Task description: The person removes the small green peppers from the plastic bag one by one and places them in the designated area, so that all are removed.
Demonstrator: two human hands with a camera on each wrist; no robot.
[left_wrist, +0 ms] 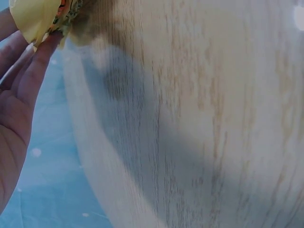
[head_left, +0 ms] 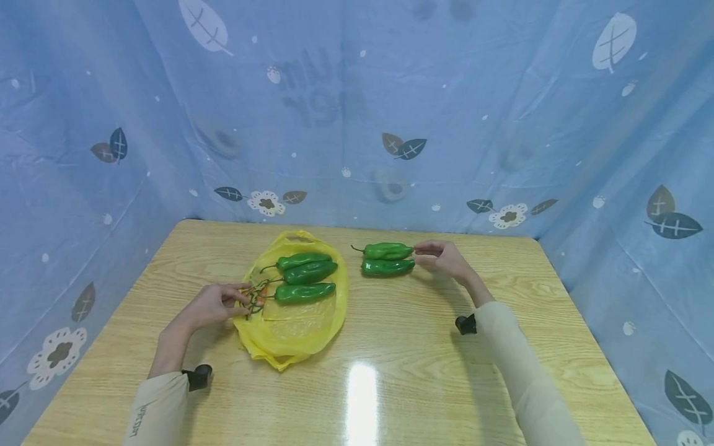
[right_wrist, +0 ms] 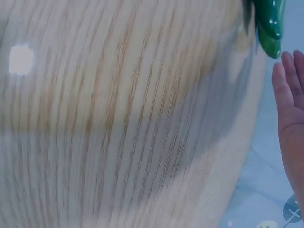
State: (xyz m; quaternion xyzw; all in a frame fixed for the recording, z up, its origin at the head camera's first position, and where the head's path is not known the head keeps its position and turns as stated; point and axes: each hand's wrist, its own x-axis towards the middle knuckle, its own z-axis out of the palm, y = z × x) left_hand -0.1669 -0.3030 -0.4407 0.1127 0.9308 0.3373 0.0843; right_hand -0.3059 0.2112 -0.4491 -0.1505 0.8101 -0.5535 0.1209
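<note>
A yellow plastic bag (head_left: 304,322) lies flattened on the table, with three long green peppers (head_left: 305,293) on it. At its left side is a small cluster of thin, curly green and orange-red pieces (head_left: 255,298), too small to name. My left hand (head_left: 214,303) reaches over that edge, fingers extended and thumb apart, fingertips right at the cluster. In the left wrist view, yellow plastic (left_wrist: 33,19) covers part of the fingers. Two more green peppers (head_left: 387,267) lie side by side right of the bag. My right hand (head_left: 443,259) has straight fingers at their pointed tips.
The wooden table (head_left: 413,347) has a rounded far edge and a bright light reflection near the front. Blue patterned curtains (head_left: 346,111) surround it at the back and sides. A black wrist device (head_left: 198,376) sits below each forearm.
</note>
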